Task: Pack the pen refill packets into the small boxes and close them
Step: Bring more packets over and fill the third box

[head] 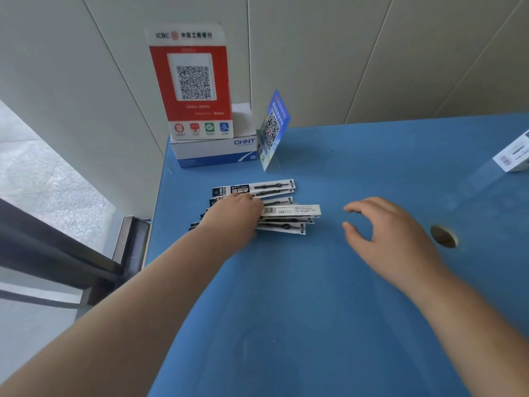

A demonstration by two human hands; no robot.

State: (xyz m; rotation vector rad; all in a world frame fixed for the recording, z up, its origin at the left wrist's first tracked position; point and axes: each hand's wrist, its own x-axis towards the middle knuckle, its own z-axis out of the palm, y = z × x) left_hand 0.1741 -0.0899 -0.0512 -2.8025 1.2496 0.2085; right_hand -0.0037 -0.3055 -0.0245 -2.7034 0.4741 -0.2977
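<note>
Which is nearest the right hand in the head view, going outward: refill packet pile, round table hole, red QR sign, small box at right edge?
From the right hand:
1. Refill packet pile, just to its left.
2. Round table hole, to its right; too close to the pile to rank firmly.
3. Small box, far right edge.
4. Red QR sign, back left against the wall.

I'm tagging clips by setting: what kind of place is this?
Probably a shop counter: a red bank QR payment sign and a blue QR stand sit on a blue tabletop, beside pen refill packets.
</note>
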